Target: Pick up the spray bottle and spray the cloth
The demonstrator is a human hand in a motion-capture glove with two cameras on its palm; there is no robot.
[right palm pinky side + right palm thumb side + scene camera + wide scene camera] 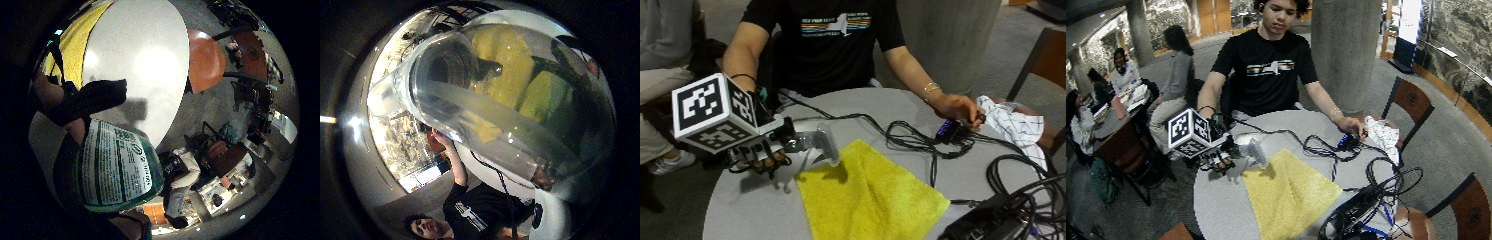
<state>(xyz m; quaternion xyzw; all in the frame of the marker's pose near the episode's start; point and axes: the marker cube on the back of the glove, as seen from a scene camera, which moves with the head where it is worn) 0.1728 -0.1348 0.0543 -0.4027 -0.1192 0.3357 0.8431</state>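
My gloved right hand [763, 152] grips a clear spray bottle [816, 142] above the left part of the round grey table [753, 210]. The bottle is tilted, and one end reaches over the near corner of the yellow cloth [866, 200]. The cloth lies flat in the middle of the table. In the little finger side view a green and white label on the bottle [117, 170] sits close to the palm, with a gloved finger [90, 100] curled over it. The thumb side view is filled by the clear bottle [485, 115], and the yellow cloth [505, 65] shows through it.
The person's bare left hand [959, 107] rests on a small black device [947, 130] at the right. Black cables [919, 142] run across the table to a black box [986, 225] at the front right. A white checked cloth [1013, 125] lies beside a wooden chair [1039, 60].
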